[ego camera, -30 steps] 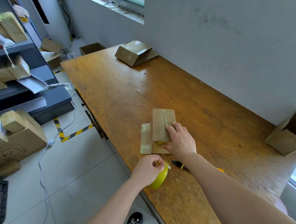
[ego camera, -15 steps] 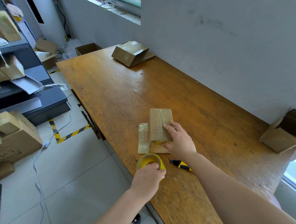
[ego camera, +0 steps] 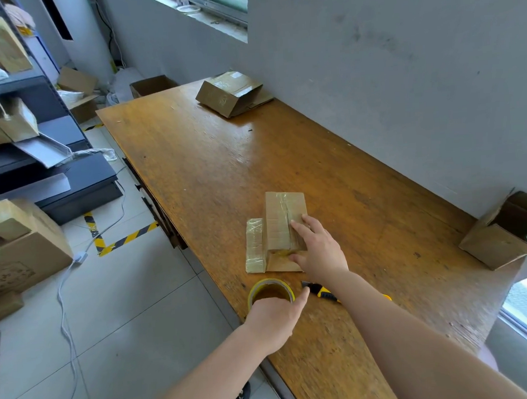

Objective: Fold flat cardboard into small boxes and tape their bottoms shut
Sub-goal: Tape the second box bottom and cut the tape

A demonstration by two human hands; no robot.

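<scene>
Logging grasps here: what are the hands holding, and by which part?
The left hand grips the tape roll by its near rim. The right hand grips nothing; its straight fingers press on the small box.

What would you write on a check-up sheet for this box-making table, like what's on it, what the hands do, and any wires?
Surface: wooden table, worn and scuffed.
Job's things: small cardboard box, tape across its top; yellow tape roll lying flat near the front edge.
Clutter: yellow utility knife beside the roll; taped box at the far end; open box by the wall.
Grippers: right hand presses on the small cardboard box; left hand on the roll's near rim, grip hidden.
Cables: white cable on the floor.
Surroundings: grey wall, shelves holding boxes, striped floor tape.
</scene>
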